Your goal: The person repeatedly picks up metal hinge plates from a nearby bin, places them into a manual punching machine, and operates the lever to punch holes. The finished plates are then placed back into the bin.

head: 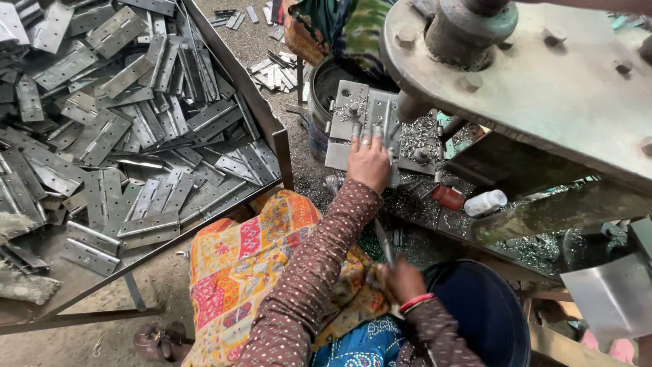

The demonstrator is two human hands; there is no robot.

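Steel hinge (367,112) lies flat under the left hand's (369,160) spread fingers (best kept square on the die), while the right hand (401,280) is closed on a thin rod (384,243).

Place: a small metal workshop.
Table (275,132): a big pile of flat metal hinges (115,136) lies on it.
Machine: a heavy press (536,75) with bolts stands over a metal block (363,119).
Floor (255,41): dirty, with metal bits and more hinges.
Bucket (485,312): dark, near the press.
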